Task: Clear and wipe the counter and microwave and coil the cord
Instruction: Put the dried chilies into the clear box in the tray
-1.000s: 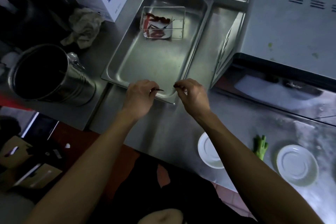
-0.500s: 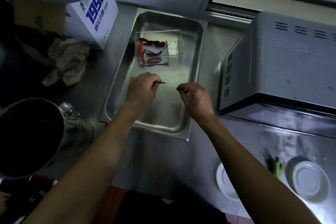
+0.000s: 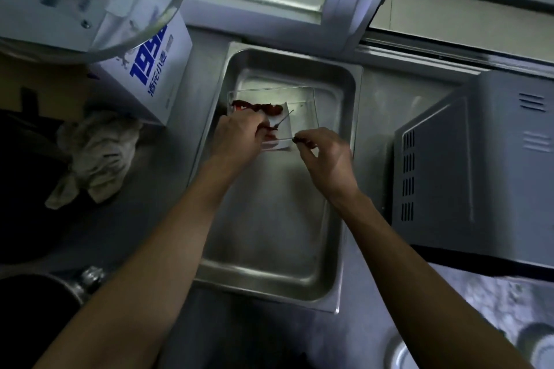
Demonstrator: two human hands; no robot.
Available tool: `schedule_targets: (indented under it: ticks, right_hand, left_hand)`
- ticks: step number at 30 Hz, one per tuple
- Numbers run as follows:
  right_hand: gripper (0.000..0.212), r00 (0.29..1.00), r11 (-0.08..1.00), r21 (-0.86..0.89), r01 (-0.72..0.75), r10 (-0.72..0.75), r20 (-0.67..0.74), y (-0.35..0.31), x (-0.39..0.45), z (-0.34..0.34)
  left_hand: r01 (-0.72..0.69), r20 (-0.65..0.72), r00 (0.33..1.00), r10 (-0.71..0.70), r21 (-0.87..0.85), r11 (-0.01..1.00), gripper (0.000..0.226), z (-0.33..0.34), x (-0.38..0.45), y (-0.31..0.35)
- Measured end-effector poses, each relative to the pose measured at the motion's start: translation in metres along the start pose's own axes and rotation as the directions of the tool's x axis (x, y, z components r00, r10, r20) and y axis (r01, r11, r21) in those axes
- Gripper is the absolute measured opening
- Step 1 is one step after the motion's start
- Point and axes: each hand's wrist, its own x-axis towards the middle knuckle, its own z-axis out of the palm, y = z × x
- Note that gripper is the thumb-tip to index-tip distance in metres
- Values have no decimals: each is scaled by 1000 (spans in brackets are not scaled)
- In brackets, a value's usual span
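The chilli bit (image 3: pixel 271 128) in the left hand's (image 3: pixel 239 136) grip sits right at the near edge of the clear box (image 3: pixel 302 105), just above centre of the frame, where other red chillies (image 3: pixel 259 107) already lie on a white sheet. The fingers are pinched together on it, its tip poking out toward the right. The right hand (image 3: pixel 326 159) is beside it, to the right, thumb and forefinger clamped on a second dark scrap (image 3: pixel 297 139) that hangs at the box's near right corner, seemingly just outside the wall. To do this well, I'd say each hand should carry its scrap clear over the rim before letting go, low and gentle, since the box looks light and a knock could slide it in the tray (image 3: pixel 349 189). The right-hand piece looks the riskier one; it may drop onto the tray floor instead. The tray rests on the steel table (image 3: pixel 168 219), with the microwave (image 3: pixel 485 174) at the right of the frame, a crumpled rag (image 3: pixel 96 156) at the left and a white carton (image 3: pixel 156 75) at upper left. Wiping is not yet begun, as far as I can judge, and I see no cord.
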Motion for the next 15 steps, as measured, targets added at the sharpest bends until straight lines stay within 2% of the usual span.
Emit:
schedule_targets:
  ticks: [8,15]
  right_hand:
    - [13,1000,1000,-1,11,-11,6,22,36,22]
    - [13,999,999,11,-38,37,37,35,46,37]
  left_hand:
    - [-22,89,996,16,76,997,16,29,31,-15]
    - [-89,49,995,83,127,988,17,34,24,-24]
